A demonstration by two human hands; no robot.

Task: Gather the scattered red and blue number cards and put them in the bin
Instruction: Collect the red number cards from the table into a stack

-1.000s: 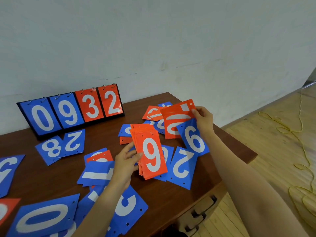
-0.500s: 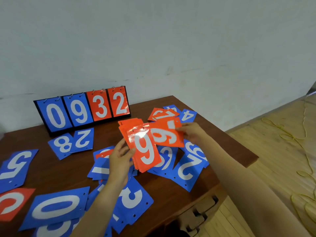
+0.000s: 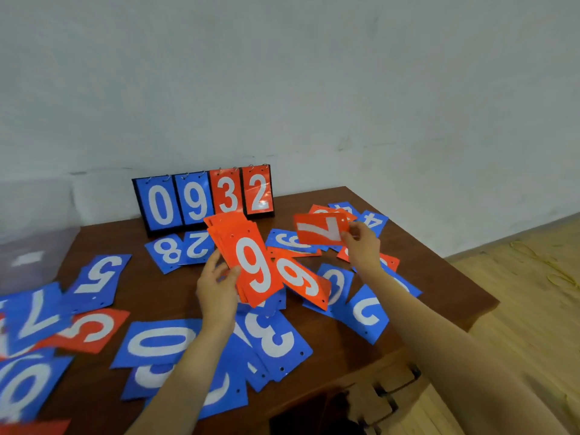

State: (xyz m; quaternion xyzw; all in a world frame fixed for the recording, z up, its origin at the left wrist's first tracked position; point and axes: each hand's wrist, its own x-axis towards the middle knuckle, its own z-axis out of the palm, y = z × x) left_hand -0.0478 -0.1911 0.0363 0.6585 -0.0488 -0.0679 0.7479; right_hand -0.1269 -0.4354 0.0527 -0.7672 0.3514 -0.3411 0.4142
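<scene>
Cards [image 3: 157,343], red and blue, lie scattered over most of the table [image 3: 163,293] on my feed, many of them overlapping. My left hand [image 3: 216,287] grips a stack [image 3: 251,265] of red ones above the middle of the table, thumb on the front. A white 9 faces me on top, and the stack is tilted with its upper end leaning left toward the scoreboard [image 3: 204,199].

My right hand [image 3: 361,246] pinches a red 7 [image 3: 320,229] by its right edge. It is raised off the surface, turned sideways, to the right of the stack and apart from it. Between my two hands lies a loose red card [image 3: 301,282] showing a 6 or a 9. Its left end runs behind the stack from my angle, and I cannot tell whether they touch.

A blue 3 [image 3: 276,337] sits beside my left wrist. A blue 8 [image 3: 166,248] and a blue 2 [image 3: 197,244] lie just in front of the scoreboard, with a blue 5 [image 3: 100,274] and a red 5 [image 3: 88,331] further left. The scoreboard stands upright at the back by the wall [image 3: 314,89], reading 0 9 3 2 on two blue panels and then two red.

At the far left edge I make out a translucent bin [image 3: 34,246], too blurred for me to see what it holds.
</scene>
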